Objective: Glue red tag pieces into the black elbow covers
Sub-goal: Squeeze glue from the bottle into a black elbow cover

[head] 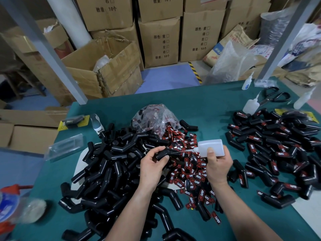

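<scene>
Both forearms reach over the green table [199,105]. Left hand [152,166] clamps one black elbow cover [162,153] in its fingers above the loose pile of covers [107,171]; its long axis runs left to right. Right hand [218,164] grips a white glue bottle [211,147] lying sideways, its thin nozzle pointing left and touching the cover. Red tags [189,176] lie scattered below, between the hands.

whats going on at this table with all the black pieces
A person is gluing. The left hand holds one black elbow cover, and the right hand aims a white glue bottle at it. Untagged covers lie on the left, loose red tags in the middle, tagged covers on the right.
</scene>
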The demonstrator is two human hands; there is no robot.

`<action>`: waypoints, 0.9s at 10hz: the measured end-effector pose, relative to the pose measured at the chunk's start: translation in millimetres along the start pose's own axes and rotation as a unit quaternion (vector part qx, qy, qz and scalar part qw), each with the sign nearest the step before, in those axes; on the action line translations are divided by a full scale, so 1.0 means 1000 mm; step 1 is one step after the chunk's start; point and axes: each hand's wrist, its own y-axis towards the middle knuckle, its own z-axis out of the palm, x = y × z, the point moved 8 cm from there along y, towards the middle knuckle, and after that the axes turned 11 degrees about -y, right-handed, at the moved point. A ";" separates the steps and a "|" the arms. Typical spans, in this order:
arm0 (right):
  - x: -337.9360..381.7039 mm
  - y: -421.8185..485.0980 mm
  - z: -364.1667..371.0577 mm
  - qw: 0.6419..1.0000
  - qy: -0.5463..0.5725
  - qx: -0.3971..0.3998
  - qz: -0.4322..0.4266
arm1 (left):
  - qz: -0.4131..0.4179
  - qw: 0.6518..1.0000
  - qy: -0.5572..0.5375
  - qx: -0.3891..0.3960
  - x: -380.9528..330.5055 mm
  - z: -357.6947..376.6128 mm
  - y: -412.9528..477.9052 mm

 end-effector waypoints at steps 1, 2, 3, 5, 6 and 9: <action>0.000 0.001 -0.002 1.000 0.003 -0.007 0.002 | -0.001 1.000 0.010 0.004 0.000 0.000 0.000; 0.001 0.000 0.000 1.000 0.006 -0.003 -0.002 | 0.005 1.000 0.012 0.000 0.000 0.001 0.001; 0.002 -0.001 0.000 1.000 0.005 0.000 -0.004 | 0.008 1.000 0.017 -0.001 -0.001 0.000 0.001; 0.000 0.000 0.001 1.000 0.001 0.003 -0.005 | 0.010 1.000 0.014 0.002 -0.002 0.001 0.001; -0.002 -0.001 0.002 1.000 0.004 0.009 -0.001 | 0.008 1.000 0.015 0.002 -0.001 0.001 0.001; -0.004 0.000 0.001 1.000 0.004 0.009 0.000 | 0.005 1.000 0.007 -0.002 0.000 0.000 0.001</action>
